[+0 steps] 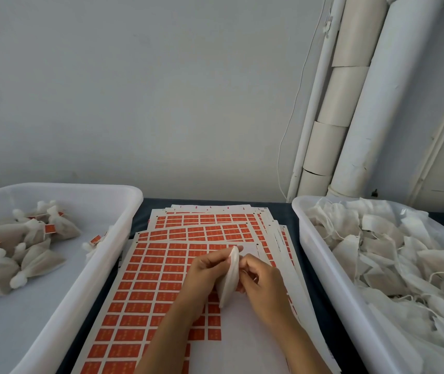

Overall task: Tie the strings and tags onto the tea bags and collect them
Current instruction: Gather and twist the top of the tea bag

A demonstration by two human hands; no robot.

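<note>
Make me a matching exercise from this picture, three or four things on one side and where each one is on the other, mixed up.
Things:
1. Tied tea bags
2. Untied tea bags
3. Orange tag sheets
4. Single tea bag

Places:
A. Between the two hands
B. In the left tub
C. On the table between the tubs
D. In the right tub

Pairs: 1-B, 2-D, 3-C, 4-A

Matt white fabric tea bag [229, 276], glossy white plastic tubs [123, 233], paper tag sheets [145, 276].
</note>
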